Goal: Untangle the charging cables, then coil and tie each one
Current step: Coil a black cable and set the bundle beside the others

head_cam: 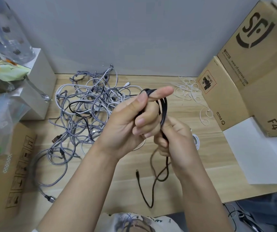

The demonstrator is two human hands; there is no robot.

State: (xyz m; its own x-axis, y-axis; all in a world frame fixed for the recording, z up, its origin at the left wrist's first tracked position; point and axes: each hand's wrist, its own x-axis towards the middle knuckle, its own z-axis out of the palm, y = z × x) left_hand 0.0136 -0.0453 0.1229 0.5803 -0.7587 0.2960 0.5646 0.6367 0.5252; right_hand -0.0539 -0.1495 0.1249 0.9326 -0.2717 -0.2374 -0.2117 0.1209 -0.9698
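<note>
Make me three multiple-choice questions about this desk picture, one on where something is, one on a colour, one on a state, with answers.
1. Where does the tangled cable pile lie?
A. in a box
B. on the desk, left of the hands
C. on the white paper

2. What colour is the cable being coiled?
A. black
B. white
C. red

3. How is that cable held?
A. lying untouched
B. held by one hand only
C. looped over the left hand, gripped by the right hand

Answers: B, the pile sits on the wooden desk; A, its loops look black; C, both hands hold it.
</note>
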